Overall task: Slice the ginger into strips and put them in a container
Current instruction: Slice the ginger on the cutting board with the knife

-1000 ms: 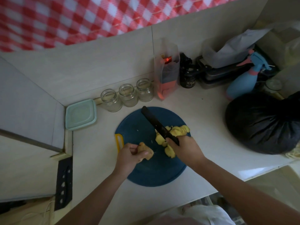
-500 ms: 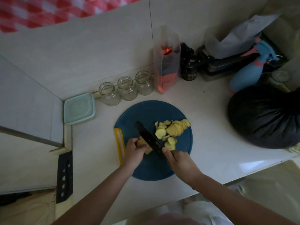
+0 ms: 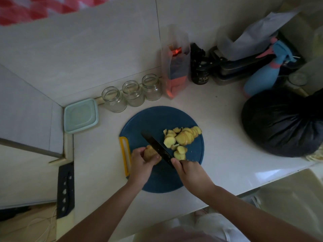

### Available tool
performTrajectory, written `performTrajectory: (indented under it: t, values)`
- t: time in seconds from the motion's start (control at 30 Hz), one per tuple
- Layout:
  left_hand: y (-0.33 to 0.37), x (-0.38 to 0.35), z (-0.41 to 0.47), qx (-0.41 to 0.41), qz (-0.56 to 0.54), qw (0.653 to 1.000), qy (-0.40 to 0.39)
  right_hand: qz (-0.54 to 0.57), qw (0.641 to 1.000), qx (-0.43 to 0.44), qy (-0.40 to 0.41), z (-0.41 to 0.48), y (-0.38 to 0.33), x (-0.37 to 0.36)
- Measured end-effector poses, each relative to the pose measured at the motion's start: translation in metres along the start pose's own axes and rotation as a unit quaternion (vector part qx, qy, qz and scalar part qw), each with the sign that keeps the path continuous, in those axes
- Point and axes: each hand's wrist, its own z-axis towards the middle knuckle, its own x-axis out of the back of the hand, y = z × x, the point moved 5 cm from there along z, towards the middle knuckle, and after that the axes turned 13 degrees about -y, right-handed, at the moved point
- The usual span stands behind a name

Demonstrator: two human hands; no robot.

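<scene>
Both hands are busy at the six o'clock side of the round blue cutting board: the left hand grips the uncut ginger piece, while the right hand holds a black knife, its blade against the ginger and pointing toward eleven o'clock. Ginger slices lie heaped at the board's two o'clock part on the bench. A lidded teal container sits at ten o'clock of the board, and three glass jars at eleven.
</scene>
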Motion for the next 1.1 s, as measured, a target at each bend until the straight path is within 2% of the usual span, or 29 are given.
performTrajectory:
  t: [0.13,0.43,0.7,1.1]
  values:
    - [-0.005,0.001,0.003,0.006,-0.002,1.000,-0.011,0.001,1.000,-0.012,-0.026,0.001,0.000,0.004]
    - [-0.003,-0.002,0.005,-0.034,0.023,0.999,0.008,-0.042,0.999,-0.027,-0.013,0.000,-0.002,-0.011]
    - [-0.016,-0.002,0.016,-0.037,0.022,0.999,-0.026,-0.034,0.996,-0.051,-0.063,0.007,-0.013,-0.003]
    - [0.001,-0.003,0.014,-0.078,-0.009,0.996,-0.035,-0.051,0.989,-0.084,-0.110,0.030,-0.035,-0.006]
